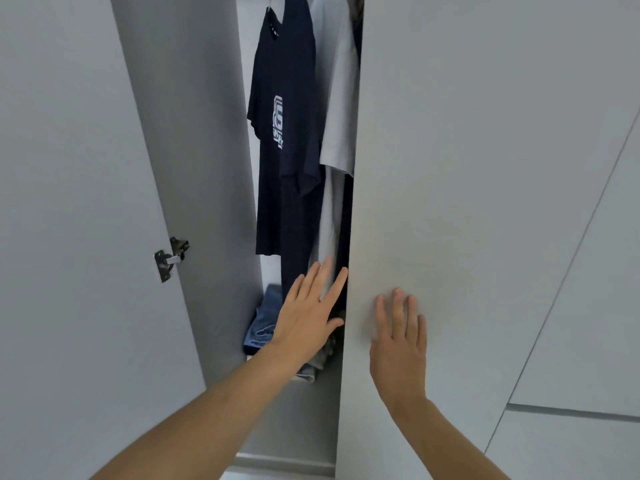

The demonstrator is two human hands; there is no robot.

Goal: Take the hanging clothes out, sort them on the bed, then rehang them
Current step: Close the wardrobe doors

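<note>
Both arms out front. R hand point(398, 336) flat on the right wardrobe door point(485, 202), fingers straight, close together. L hand point(311, 311) reaching into the gap, fingers straight and slightly spread, holding nothing, fingertips at door edge. Beyond: folded jeans point(261, 327) low on a shelf; navy tee point(284, 133) and grey tee point(341, 109) hanging inside. Left door point(86, 237) open w/ hinge point(171, 258).

The right-hand door point(467, 202) covers most of the wardrobe, so beyond the navy T-shirt point(284, 133) and the grey shirt point(341, 109) only a dark sliver shows, and the hangers and rail are cut off by the top edge. The left hand point(308, 313) has blurred fingertips and hides part of the folded jeans point(263, 323), whose pile cannot be counted. The white print on the navy T-shirt is folded away and unreadable.
</note>
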